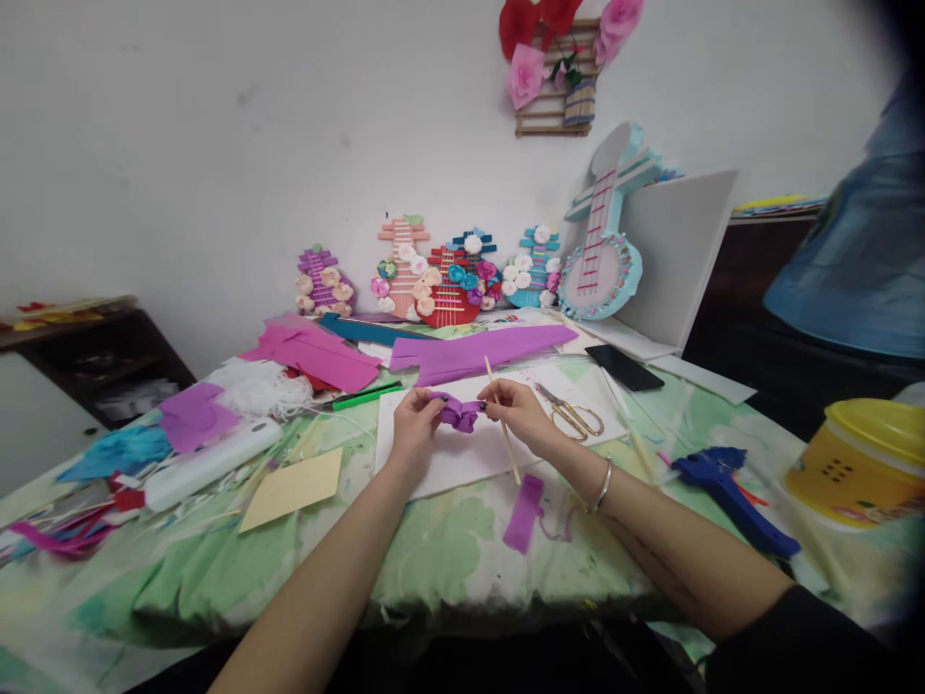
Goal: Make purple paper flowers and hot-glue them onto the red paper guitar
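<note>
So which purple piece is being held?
The crumpled piece, between the left hand and right hand; the others, like the flat strip and long sheet, lie untouched.

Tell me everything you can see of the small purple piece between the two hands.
The purple piece is thin, soft-looking material, perhaps crepe paper, gathered into creased folds with an uneven lower edge. It spans the fingertips of the left hand and right hand, in front of the white sheet; contact with that sheet cannot be judged.

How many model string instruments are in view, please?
6 across the back, left to right: purple one, peach one, red one, dark blue one behind it, light blue one, large pale-blue one; more may be hidden.
</note>
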The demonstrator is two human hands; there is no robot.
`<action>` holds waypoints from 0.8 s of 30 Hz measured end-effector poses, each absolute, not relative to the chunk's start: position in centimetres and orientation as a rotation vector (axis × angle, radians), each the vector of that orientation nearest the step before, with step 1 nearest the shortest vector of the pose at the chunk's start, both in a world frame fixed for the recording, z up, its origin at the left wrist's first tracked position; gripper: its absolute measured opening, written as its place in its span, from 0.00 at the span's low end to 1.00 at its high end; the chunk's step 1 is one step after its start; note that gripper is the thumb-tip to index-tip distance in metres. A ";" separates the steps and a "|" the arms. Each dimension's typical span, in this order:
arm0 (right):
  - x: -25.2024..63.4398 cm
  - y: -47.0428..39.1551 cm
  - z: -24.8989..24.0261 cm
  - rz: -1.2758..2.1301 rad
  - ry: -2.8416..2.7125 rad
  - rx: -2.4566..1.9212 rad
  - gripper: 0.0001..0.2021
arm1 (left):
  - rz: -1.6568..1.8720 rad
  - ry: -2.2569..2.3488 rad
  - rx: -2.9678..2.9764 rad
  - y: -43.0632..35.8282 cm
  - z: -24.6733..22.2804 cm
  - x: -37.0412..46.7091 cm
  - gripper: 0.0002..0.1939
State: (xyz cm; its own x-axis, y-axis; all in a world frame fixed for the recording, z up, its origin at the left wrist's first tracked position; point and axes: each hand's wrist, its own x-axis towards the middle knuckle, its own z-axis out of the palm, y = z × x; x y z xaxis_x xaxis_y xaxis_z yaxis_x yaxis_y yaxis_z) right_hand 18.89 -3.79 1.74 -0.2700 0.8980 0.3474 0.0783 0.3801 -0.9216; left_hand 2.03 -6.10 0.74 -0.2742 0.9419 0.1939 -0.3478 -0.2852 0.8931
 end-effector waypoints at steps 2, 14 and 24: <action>18.8 -3.8 1.5 1.015 -1.663 -0.894 0.07 | 1.730 0.922 0.903 -6.1 0.7 2.0 0.09; 18.7 -3.9 1.0 0.799 -1.874 -1.078 0.06 | 1.647 0.867 0.875 -6.1 0.6 1.9 0.14; 18.8 -5.1 2.2 0.653 -1.916 -1.027 0.07 | 1.420 0.832 1.124 -6.6 0.4 2.3 0.12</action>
State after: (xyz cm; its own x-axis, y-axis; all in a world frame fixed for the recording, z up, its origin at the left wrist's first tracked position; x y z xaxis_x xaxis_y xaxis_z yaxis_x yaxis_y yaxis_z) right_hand 18.84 -5.06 2.24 -0.3070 0.8481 0.4318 0.4076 0.5272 -0.7456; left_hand 2.33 -6.58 0.39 0.0391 0.9818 0.1857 -0.3183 -0.1640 0.9337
